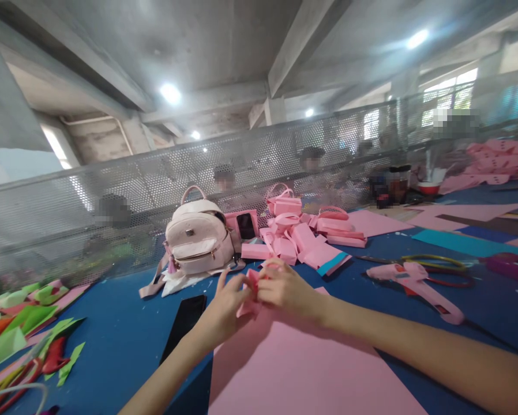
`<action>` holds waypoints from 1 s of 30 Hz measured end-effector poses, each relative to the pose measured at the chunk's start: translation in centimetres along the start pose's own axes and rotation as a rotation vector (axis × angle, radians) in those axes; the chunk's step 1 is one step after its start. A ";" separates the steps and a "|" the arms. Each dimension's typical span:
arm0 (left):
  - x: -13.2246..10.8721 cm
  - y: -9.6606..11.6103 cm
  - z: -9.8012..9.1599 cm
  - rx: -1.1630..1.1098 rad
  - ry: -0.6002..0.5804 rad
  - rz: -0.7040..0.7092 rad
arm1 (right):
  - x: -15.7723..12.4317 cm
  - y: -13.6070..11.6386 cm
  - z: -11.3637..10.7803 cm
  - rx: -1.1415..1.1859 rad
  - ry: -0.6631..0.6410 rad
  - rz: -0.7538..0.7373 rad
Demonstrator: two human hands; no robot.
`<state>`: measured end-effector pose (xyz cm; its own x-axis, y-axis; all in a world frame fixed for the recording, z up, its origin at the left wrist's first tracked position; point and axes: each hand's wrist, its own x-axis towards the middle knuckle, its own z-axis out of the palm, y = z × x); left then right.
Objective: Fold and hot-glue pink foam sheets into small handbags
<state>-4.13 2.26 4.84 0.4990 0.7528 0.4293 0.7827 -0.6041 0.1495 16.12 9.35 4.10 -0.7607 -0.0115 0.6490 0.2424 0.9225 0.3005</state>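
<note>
My left hand (224,311) and my right hand (285,288) meet above a large pink foam sheet (302,374) on the blue table (120,334). Both pinch a small folded pink foam piece (251,291) between their fingers. The index finger of my left hand sticks up while the other fingers close on the piece. My right hand curls over the piece's top from the right. Much of the piece is hidden by the fingers.
A pale pink backpack (198,239) stands behind my hands, with a pile of pink foam boxes (300,236) to its right. A black phone (183,323) lies at the left, a pink glue gun (415,282) at the right. Green and red scraps (25,334) lie far left. People sit beyond a mesh fence (155,184).
</note>
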 end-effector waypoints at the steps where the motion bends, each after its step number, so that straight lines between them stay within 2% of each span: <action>1: 0.1 -0.1 -0.3 0.013 0.077 -0.005 | -0.1 0.6 0.0 0.075 0.001 0.113; 3: 0.2 -0.4 -0.4 0.008 0.195 -0.008 | -0.2 1.7 0.0 0.228 0.025 0.333; 5: 0.0 -0.8 0.4 -0.031 0.249 -0.008 | -0.3 2.3 0.3 0.403 0.077 0.486; 8: -0.6 -1.2 2.3 -0.079 0.296 -0.046 | -0.6 2.2 1.3 0.595 0.131 0.590; 12: -1.1 -1.5 3.7 -0.152 0.329 -0.039 | -1.0 1.4 2.5 0.675 0.126 0.631; 23: -1.4 -1.9 3.1 -0.189 0.287 0.028 | -0.5 0.3 1.6 1.030 -0.083 0.628; 26: -1.4 -2.1 2.9 -0.174 0.297 0.057 | -0.5 0.7 1.6 1.079 -0.082 0.637; 30: -1.3 -1.9 2.3 -0.090 0.361 0.173 | -0.1 1.6 1.1 1.093 -0.033 0.669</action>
<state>-5.39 3.04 1.93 0.4449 0.5077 0.7378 0.6554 -0.7460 0.1180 15.90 11.27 3.70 -0.7015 0.5698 0.4281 -0.0249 0.5807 -0.8137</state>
